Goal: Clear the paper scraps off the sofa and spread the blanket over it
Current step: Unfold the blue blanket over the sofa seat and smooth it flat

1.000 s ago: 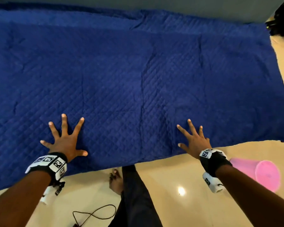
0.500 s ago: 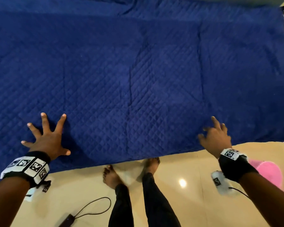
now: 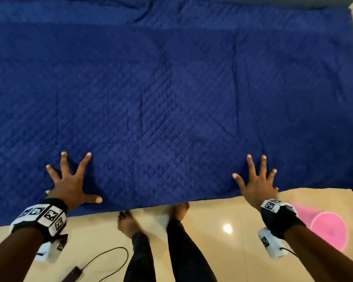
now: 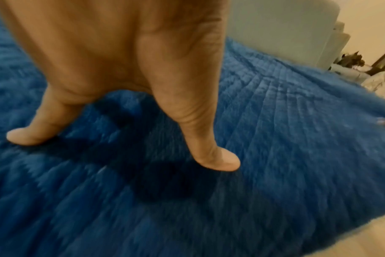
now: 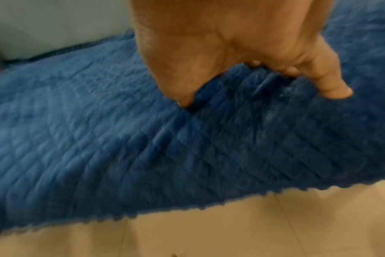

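Both hands, left hand [image 3: 69, 186] and right hand [image 3: 257, 186], press splayed on blanket [image 3: 181, 98].

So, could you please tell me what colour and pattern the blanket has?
Dark blue blanket with diamond quilting, clearest in the head view.

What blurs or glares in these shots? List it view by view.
Head view: mostly sharp, with a bright lamp glare spot on the floor tile and wide-angle bending of the blanket. Left wrist view: the quilting is motion-smeared, and the left hand casts a dark shadow. Right wrist view: soft throughout, the right hand and blanket hem are blurred.
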